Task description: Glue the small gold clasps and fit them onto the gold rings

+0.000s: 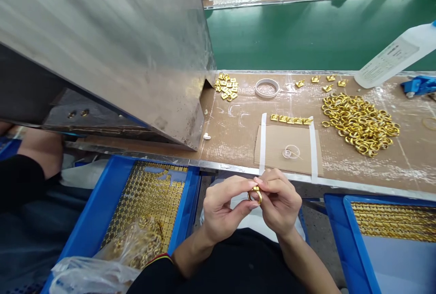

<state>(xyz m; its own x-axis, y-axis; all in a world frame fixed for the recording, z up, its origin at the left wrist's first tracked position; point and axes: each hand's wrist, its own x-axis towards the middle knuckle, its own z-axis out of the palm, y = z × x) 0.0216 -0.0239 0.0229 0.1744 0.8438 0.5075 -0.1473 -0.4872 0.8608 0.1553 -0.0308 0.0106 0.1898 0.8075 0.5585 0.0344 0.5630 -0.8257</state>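
Between the fingertips of my left hand point(225, 208) and my right hand point(281, 201) is a gold ring point(255, 196), held upright in front of my body. Both hands pinch it, the right at its top and side. Just beyond them a cardboard square point(286, 137) is taped to the bench with white strips. Along its far edge runs a row of small gold square pieces point(291, 120). A small clear round dish point(291, 151) lies on the cardboard. To the right is a large heap of gold rings point(361, 124).
A metal housing point(136, 49) rises at the left. Blue trays of gold pieces flank me, left point(194, 194) and right point(354, 248). A roll of tape point(267, 88), gold squares point(227, 87) and a white bottle point(391, 56) stand near the green conveyor point(289, 35). Other people sit nearby.
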